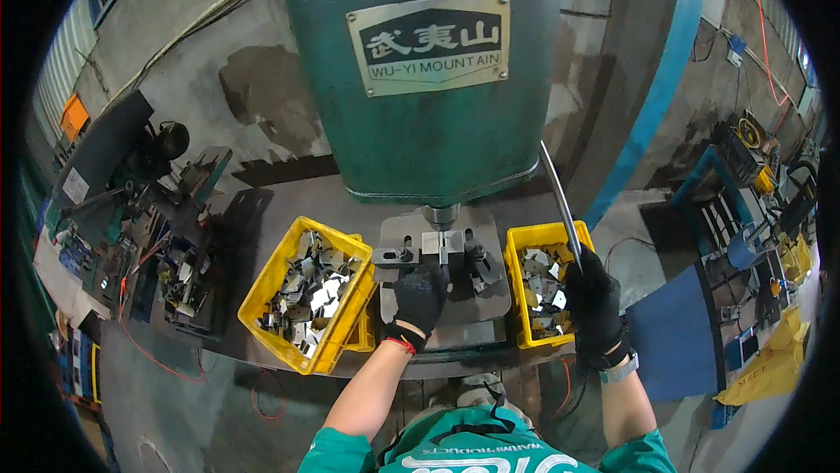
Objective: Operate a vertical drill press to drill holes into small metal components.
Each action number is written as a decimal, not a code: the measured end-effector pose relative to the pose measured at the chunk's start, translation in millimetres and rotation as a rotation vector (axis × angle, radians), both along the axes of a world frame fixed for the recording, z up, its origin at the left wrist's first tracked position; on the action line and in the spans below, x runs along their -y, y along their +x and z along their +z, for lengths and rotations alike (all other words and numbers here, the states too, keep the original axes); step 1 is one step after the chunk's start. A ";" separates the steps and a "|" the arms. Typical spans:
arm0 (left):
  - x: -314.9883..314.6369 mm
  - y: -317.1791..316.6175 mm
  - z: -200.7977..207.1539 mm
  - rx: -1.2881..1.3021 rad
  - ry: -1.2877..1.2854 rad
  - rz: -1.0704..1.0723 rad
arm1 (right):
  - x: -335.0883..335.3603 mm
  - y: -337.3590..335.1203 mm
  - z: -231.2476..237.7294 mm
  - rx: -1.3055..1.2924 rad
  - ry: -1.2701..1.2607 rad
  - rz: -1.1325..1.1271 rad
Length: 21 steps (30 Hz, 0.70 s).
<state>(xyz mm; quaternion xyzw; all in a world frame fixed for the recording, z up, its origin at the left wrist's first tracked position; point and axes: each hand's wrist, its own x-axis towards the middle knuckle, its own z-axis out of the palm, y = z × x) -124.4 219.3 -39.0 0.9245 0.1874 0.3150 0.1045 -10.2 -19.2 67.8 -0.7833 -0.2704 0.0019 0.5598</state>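
My left hand [421,296], in a black glove, is at the front of the clamping fixture [431,247] under the spindle [440,216] of a green drill press [429,136]. Its fingers are closed against the fixture, and whatever they pinch is hidden. My right hand [595,307], also gloved in black, wraps round the lower end of the machine's long metal lever [558,189]. Bolts and clamps hold the fixture on the grey machine table [468,305]. The spindle's lower end is close above the fixture; I cannot tell whether they touch.
To the left, a yellow bin [262,320] of small metal pieces sits tilted over another yellow bin [361,337]. A third yellow bin [523,333] with similar pieces stands right. Another machine [188,254] is far left; a blue panel [669,333] and cluttered bench [744,298] are right.
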 end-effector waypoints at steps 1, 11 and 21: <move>0.9 0.3 4.5 -0.040 0.001 -0.001 | 0.1 1.5 -4.0 -0.009 0.012 -0.009; -7.0 8.0 -6.2 -0.040 0.051 0.059 | -0.3 -0.6 1.8 -0.017 -0.015 -0.013; -19.8 2.8 46.5 -0.081 -0.010 0.203 | 0.7 3.8 -4.4 0.175 -0.054 0.007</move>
